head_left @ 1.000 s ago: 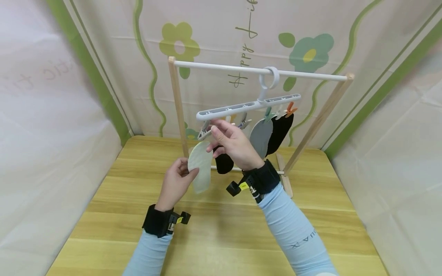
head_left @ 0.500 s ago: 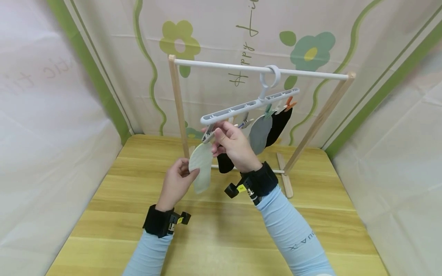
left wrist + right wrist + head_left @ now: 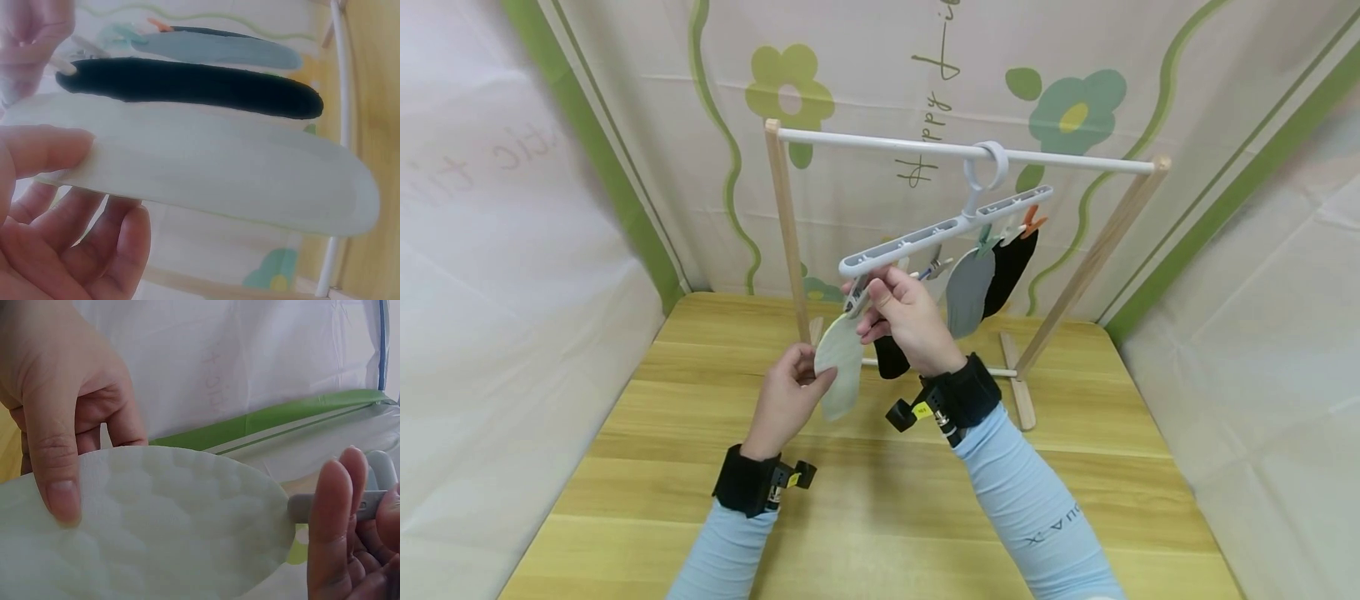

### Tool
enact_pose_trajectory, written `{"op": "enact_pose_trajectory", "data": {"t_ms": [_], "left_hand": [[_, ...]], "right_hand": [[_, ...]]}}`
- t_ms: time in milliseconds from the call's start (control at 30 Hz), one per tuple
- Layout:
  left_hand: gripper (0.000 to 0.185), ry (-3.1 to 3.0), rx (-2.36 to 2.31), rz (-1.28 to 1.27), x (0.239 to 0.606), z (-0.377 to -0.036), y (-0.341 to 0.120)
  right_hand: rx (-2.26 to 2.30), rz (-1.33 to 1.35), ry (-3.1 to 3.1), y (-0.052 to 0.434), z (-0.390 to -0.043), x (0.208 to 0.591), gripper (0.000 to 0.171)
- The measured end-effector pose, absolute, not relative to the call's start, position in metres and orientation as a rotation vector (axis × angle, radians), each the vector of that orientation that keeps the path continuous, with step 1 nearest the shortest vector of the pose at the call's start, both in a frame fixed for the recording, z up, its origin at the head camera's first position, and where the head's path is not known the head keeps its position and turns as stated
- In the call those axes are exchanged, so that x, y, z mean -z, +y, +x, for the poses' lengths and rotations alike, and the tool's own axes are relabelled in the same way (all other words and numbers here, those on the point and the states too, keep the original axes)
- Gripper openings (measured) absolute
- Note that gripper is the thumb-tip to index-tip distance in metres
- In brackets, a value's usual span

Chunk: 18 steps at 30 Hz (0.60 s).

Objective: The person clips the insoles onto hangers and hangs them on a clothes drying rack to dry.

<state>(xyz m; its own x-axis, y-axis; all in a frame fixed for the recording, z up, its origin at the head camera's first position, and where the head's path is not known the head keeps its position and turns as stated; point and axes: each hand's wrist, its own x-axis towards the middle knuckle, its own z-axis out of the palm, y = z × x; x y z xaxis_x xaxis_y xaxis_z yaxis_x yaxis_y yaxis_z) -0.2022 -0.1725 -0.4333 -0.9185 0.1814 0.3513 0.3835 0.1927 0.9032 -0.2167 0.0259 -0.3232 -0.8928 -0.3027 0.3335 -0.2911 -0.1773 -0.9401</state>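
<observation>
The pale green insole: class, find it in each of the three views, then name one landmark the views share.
Head view: the pale green insole hangs centre-left, below the white clip hanger, the left hand pinching its edge.
Left wrist view: it lies across the middle, under the black insole.
Right wrist view: it fills the lower left.
Shared landmark: the left hand's thumb on it.

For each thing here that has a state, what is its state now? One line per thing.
Pale insole: held up to the clip, hanging below it.
Left hand: pinches the pale insole.
Right hand: pinches the grey clip.
Hanger: hooked on the white rail, tilted, left end low.
Black insole: hangs behind the right hand.
Grey insole: clipped, hanging.
Far black insole: hangs under the orange clip.
</observation>
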Motion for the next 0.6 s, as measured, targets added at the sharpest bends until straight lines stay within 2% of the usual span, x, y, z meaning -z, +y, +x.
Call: {"op": "enact_pose_trajectory", "data": {"t_ms": [600], "left_hand": [[0.023, -2.277, 1.745, -0.607, 0.4247, -0.2018, -0.1664]], "right_hand": [[2.293, -0.725, 2.008, 0.0288, -0.2186, 0.3281, 0.038]]}}
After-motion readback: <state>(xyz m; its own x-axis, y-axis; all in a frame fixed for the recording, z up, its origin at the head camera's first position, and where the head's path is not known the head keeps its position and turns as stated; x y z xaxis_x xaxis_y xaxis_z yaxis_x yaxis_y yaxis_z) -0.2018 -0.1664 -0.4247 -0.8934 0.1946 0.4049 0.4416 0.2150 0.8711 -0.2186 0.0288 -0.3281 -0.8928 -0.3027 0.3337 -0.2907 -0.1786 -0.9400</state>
